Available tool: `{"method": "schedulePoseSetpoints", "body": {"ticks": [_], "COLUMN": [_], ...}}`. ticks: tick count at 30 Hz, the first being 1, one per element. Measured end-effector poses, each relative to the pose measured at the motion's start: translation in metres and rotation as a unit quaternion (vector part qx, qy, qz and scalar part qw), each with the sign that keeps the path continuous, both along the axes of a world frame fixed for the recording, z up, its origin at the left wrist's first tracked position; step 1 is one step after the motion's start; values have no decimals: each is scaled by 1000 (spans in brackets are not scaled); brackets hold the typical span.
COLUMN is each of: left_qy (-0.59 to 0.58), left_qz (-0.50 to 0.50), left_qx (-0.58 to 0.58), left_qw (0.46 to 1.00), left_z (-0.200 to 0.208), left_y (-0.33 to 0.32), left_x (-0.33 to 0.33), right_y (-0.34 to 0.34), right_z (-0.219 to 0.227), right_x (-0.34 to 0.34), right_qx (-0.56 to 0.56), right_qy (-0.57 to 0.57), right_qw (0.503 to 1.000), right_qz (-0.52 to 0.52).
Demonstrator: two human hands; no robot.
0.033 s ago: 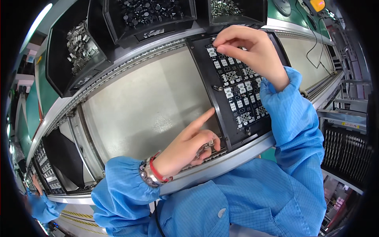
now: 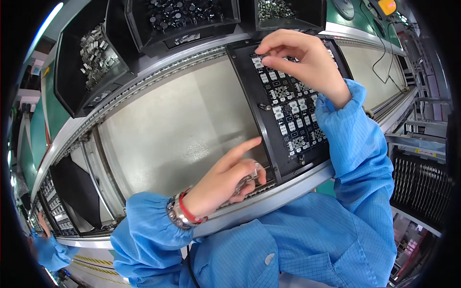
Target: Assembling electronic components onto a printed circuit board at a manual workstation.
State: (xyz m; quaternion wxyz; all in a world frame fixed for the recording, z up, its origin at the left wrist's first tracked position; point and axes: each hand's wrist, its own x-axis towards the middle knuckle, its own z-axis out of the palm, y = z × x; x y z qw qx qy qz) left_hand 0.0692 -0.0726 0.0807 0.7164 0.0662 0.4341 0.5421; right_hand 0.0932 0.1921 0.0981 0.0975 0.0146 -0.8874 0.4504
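A black carrier frame (image 2: pixel 249 93) holds circuit boards (image 2: pixel 290 122) populated with white blocks and small parts. Above the carrier's far left corner, my right hand (image 2: pixel 312 62) has its thumb and index finger in a pinch; whatever is between the tips is too small to make out. My left hand (image 2: pixel 223 180) is beside the carrier's near left edge, index finger stretched toward that edge. Its other fingers curl around several small silvery metal components (image 2: pixel 249 176). Part of the boards is hidden under my right hand and sleeve.
Black bins behind the line hold silvery metal parts (image 2: pixel 96 53), dark round components (image 2: pixel 180 14) and small shiny pieces (image 2: pixel 276 9). The carrier rests on conveyor rails (image 2: pixel 168 60). At the far left, another person's hand (image 2: pixel 44 224) is near more boards. A slotted black rack (image 2: pixel 420 189) stands right.
My left hand has shifted slightly, its index fingertip a little nearer to me. My right hand's fingertips have moved slightly to the left over the boards.
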Motion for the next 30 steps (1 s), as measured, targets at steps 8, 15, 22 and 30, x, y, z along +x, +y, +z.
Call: {"method": "schedulePoseSetpoints", "body": {"ticks": [8,15,22,30], "left_qy": [-62,-92,-111,-106], "left_qz": [59,88,97,79], "left_qx": [16,20,27,15], "left_qw": [996,992,989,991], "left_z": [-14,-10,-14,-10], "left_y": [-39,-44,-49,-47], "left_x": [-9,-14,-13,-13], "right_y": [1,-10,-19,-19], "right_z": [-20,-25,-24,-23], "right_x": [-19,-17,-17,-16], "right_qx": [263,348,359,365], "right_qy": [51,49,43,38], "right_qw": [963,936,932,930], "right_qz": [34,-3,3,7]}}
